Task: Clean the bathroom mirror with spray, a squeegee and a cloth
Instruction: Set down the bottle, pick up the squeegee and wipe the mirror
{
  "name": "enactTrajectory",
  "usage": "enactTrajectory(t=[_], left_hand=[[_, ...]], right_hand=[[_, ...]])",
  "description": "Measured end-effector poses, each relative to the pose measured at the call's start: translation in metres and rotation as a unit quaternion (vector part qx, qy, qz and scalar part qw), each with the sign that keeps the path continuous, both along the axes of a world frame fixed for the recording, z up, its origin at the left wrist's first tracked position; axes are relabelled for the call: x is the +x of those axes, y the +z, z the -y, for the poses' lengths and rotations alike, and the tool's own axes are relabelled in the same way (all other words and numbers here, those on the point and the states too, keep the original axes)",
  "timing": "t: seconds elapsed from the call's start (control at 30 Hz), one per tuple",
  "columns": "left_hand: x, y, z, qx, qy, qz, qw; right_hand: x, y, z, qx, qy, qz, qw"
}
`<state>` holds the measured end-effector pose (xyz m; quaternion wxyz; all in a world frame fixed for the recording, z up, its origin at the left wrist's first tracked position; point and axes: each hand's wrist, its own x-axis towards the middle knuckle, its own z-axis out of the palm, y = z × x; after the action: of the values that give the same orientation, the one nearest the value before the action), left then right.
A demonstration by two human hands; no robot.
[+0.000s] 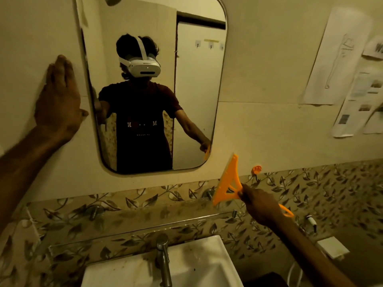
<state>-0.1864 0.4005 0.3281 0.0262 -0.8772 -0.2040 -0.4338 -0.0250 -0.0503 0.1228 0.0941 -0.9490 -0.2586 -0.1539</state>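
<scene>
The rounded bathroom mirror (199, 96) hangs on the cream wall, and a person wearing a white headset is reflected in it. My left hand (59, 100) lies flat and open on the wall just left of the mirror's edge, thumb near the frame. My right hand (259, 204) grips the handle of an orange squeegee (229, 182). Its blade points up and left, just below the mirror's lower right corner and off the glass. No spray bottle or cloth is in view.
A glass shelf (134, 226) on metal pegs runs under the mirror. Below it are a white sink (192, 266) and a steel tap (163, 259). An orange hook (256, 169) sticks to the tiled wall. Papers (339, 59) hang at the right.
</scene>
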Motion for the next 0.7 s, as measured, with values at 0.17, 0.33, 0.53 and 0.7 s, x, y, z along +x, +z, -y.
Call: enactTrajectory(t=[0.17,0.33,0.53,0.7], left_hand=[[0.019,-0.018,0.136,-0.007,-0.201,0.122,0.972],[0.081,-0.077,0.278,-0.218,-0.432,-0.005,0.875],[0.154,-0.139,0.389,-0.392,-0.550,-0.064,0.735],[0.212,-0.186,0.457,-0.416,-0.576,-0.079,0.700]], right_hand=[[-0.023,0.007,0.019,0.018,0.085,-0.002,0.996],[-0.032,0.001,0.071,0.045,0.122,0.030,0.991],[-0.005,-0.023,0.167,0.076,0.103,0.029,0.991],[0.036,-0.069,0.234,0.116,0.065,-0.032,0.991]])
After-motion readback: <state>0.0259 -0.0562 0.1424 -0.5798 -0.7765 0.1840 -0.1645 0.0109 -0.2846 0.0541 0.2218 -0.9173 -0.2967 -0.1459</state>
